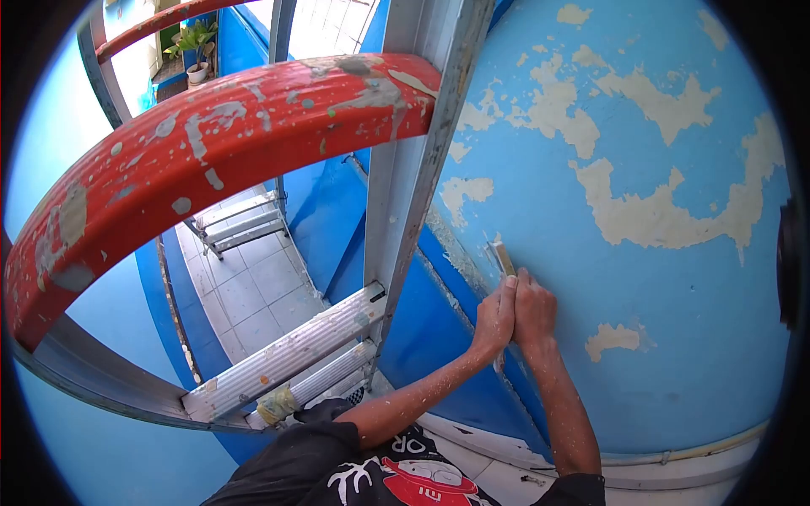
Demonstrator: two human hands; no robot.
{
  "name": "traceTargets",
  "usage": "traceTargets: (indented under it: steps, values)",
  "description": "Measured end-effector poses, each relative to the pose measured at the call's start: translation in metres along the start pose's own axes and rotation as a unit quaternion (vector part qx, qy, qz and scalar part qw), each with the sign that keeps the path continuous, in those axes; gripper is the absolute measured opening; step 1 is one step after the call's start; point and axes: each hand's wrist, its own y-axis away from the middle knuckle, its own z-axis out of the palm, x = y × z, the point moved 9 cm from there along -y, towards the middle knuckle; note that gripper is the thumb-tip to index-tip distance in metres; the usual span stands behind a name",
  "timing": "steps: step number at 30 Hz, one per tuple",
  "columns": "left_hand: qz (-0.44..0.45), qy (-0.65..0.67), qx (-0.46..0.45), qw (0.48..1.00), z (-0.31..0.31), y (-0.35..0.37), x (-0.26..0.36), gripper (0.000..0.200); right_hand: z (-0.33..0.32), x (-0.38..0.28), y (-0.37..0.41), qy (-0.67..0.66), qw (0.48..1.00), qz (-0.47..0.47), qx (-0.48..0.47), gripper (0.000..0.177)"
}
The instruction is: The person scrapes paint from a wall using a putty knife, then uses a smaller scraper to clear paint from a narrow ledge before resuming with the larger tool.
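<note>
A light blue wall [658,295] with bare patches of peeled paint [666,211] fills the right side. My left hand [496,314] and my right hand [533,310] are pressed together, both closed around the handle of a scraper [503,256]. Its narrow upper end points up and rests at or very near the wall, just above a rough, flaking strip [447,244] along the darker blue band. My fingers hide most of the handle. Pale flecks dot both forearms.
Close on the left stands an aluminium stepladder with a paint-spattered red top [245,126] and metal steps [287,354]. Below are a tiled floor [253,295] and another small ladder [240,221]. A pipe [675,455] follows the wall's lower edge. A potted plant [197,72] stands farther off.
</note>
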Motion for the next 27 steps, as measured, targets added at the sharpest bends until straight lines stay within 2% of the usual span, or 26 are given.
traceTargets:
  steps: [1, 3, 4, 5, 7, 8, 11, 12, 14, 17, 18, 21, 22, 24, 25, 27]
  values:
    - [0.001, 0.004, -0.001, 1.0, -0.001, -0.001, -0.005, 0.058, 0.009, 0.003, 0.0, 0.005, 1.0, 0.0, 0.001, 0.013]
    - [-0.139, 0.087, -0.015, 0.986, -0.012, -0.009, -0.027, 0.059, 0.037, -0.005, -0.013, 0.024, 0.998, -0.04, -0.048, 0.013]
    - [-0.146, 0.102, -0.018, 0.984, -0.016, -0.007, -0.025, 0.06, 0.039, -0.01, -0.014, 0.033, 0.997, -0.043, -0.047, 0.013]
    - [-0.142, 0.099, -0.014, 0.985, -0.018, -0.004, -0.028, 0.06, 0.034, -0.018, -0.01, 0.029, 0.998, -0.046, -0.044, 0.013]
    - [-0.054, 0.054, 0.019, 0.997, -0.016, -0.001, -0.022, 0.06, 0.021, -0.011, -0.003, 0.032, 0.998, 0.026, -0.041, 0.012]
    - [-0.058, 0.057, 0.023, 0.996, -0.02, -0.003, -0.022, 0.06, 0.029, -0.008, -0.006, 0.033, 0.998, 0.023, -0.046, 0.012]
    - [-0.228, 0.084, -0.052, 0.969, -0.02, -0.006, -0.033, 0.066, 0.034, -0.01, -0.021, 0.029, 0.999, -0.011, -0.037, 0.013]
    - [-0.228, 0.083, -0.052, 0.969, -0.018, -0.003, -0.029, 0.066, 0.026, -0.016, -0.022, 0.038, 0.998, -0.013, -0.049, 0.013]
    - [-0.11, 0.098, -0.012, 0.989, -0.016, -0.012, -0.004, 0.06, 0.019, -0.018, -0.03, 0.053, 0.997, -0.022, -0.06, 0.013]
    - [-0.069, 0.049, -0.012, 0.996, -0.019, -0.021, -0.009, 0.059, 0.017, -0.013, -0.018, 0.016, 1.0, 0.016, -0.019, 0.012]
    - [-0.123, 0.094, -0.016, 0.988, -0.02, -0.022, -0.015, 0.059, 0.025, -0.015, -0.03, 0.024, 0.999, 0.0, -0.025, 0.013]
    - [-0.157, 0.143, -0.022, 0.977, -0.027, -0.023, -0.009, 0.058, 0.017, -0.027, -0.031, 0.03, 0.999, 0.001, -0.036, 0.014]
    - [-0.15, 0.144, -0.02, 0.978, -0.028, -0.032, -0.009, 0.058, 0.012, -0.027, -0.036, 0.034, 0.999, 0.013, -0.033, 0.014]
    - [-0.092, 0.061, -0.014, 0.994, -0.029, -0.034, -0.013, 0.057, 0.034, -0.021, -0.041, 0.022, 0.999, 0.005, -0.035, 0.015]
    - [-0.096, 0.061, -0.015, 0.993, -0.032, -0.031, -0.016, 0.057, 0.042, -0.018, -0.041, 0.01, 0.999, -0.001, -0.033, 0.015]
    - [-0.187, 0.15, -0.02, 0.971, -0.041, -0.037, -0.017, 0.057, 0.04, -0.029, -0.053, 0.025, 0.998, -0.013, -0.048, 0.015]
